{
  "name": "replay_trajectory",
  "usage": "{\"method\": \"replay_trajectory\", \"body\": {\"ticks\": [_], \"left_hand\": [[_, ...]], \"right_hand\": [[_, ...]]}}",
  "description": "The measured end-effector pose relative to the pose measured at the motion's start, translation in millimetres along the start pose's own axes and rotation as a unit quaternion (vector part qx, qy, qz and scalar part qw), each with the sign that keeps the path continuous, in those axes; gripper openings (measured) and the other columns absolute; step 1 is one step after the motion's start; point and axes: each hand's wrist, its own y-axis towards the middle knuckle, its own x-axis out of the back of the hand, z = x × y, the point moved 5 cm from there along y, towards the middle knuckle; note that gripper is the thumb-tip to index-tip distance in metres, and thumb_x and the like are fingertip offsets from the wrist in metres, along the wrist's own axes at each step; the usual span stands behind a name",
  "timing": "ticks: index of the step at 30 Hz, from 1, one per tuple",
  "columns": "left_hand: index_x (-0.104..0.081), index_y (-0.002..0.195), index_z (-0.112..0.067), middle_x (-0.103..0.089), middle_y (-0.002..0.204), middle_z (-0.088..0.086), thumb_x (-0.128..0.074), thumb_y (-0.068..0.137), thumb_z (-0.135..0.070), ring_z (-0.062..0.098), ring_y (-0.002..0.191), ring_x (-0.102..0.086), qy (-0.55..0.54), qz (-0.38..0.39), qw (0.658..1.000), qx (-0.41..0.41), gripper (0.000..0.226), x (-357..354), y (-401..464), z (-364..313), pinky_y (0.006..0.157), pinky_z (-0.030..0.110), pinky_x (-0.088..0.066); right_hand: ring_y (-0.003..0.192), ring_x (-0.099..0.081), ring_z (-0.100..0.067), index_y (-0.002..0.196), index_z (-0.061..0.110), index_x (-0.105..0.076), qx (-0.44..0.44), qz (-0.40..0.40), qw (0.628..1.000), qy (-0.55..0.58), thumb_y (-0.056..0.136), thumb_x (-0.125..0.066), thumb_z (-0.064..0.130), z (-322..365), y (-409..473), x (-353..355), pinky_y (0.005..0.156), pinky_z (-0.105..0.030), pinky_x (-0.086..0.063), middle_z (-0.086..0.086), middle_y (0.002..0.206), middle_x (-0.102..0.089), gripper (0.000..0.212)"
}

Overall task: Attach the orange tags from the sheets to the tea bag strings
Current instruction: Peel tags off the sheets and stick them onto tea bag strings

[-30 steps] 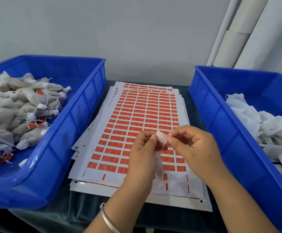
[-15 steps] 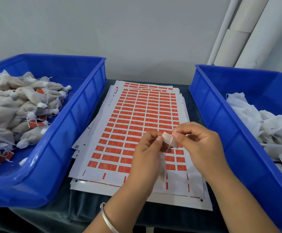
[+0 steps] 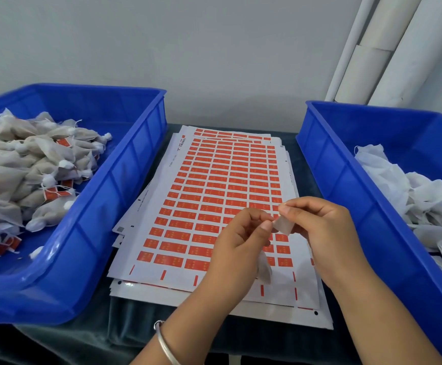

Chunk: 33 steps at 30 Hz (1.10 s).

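1. The left hand (image 3: 237, 239) and right hand (image 3: 320, 227) meet above the stack of tag sheets (image 3: 214, 196), both pinching one pale tag (image 3: 284, 224) between fingertips.
2. A white tea bag (image 3: 264, 270) hangs below the left hand, partly hidden by it.
3. The hands cover the sheets' lower right rows.
4. The left blue bin (image 3: 104, 233) holds filled, tagged tea bags (image 3: 30, 164).
5. The right blue bin (image 3: 346, 206) holds empty white bags (image 3: 412, 196).
6. White pipes (image 3: 388, 48) stand behind.
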Motion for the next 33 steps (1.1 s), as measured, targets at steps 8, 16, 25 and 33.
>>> {"method": "replay_trajectory", "body": {"ticks": [8,16,25,33], "left_hand": [[-0.055,0.079,-0.044,-0.057,0.082,-0.033,-0.059,0.088,-0.033,-0.010,0.084,-0.053,0.105,0.008,0.993,-0.060,0.015,-6,-3,-5,0.061,-0.002,-0.040],[-0.042,0.094,-0.049,-0.042,0.082,-0.041,-0.064,0.084,-0.039,-0.012,0.088,-0.048,0.300,0.016,0.935,-0.191,0.027,-11,-8,-7,0.072,0.004,-0.038],[-0.053,0.082,-0.048,-0.062,0.080,-0.028,-0.063,0.083,-0.034,-0.011,0.085,-0.056,0.164,-0.032,0.982,-0.090,0.018,5,1,-13,0.065,-0.001,-0.042],[-0.064,0.073,-0.037,-0.066,0.071,-0.025,-0.068,0.081,-0.025,-0.006,0.072,-0.062,0.095,-0.041,0.994,-0.036,0.015,19,8,-15,0.059,0.005,-0.048]], "right_hand": [[0.083,-0.072,-0.020,0.085,0.016,-0.072,-0.076,0.008,0.996,0.050,0.085,-0.066,0.016,-9,2,3,0.076,-0.036,-0.058,0.002,0.088,-0.074,0.006],[0.080,-0.072,-0.022,0.089,0.013,-0.072,-0.087,0.011,0.995,0.050,0.085,-0.066,0.016,-11,1,3,0.080,-0.039,-0.057,-0.001,0.088,-0.074,0.008],[0.085,-0.070,-0.015,0.083,0.023,-0.073,-0.028,0.056,0.998,-0.006,0.082,-0.067,0.021,3,-4,0,0.081,-0.035,-0.057,0.008,0.086,-0.073,0.006],[0.087,-0.069,-0.006,0.103,0.032,-0.061,0.020,0.112,0.993,0.010,0.080,-0.070,0.005,15,-12,-12,0.070,-0.015,-0.055,0.009,0.084,-0.072,0.037]]}}
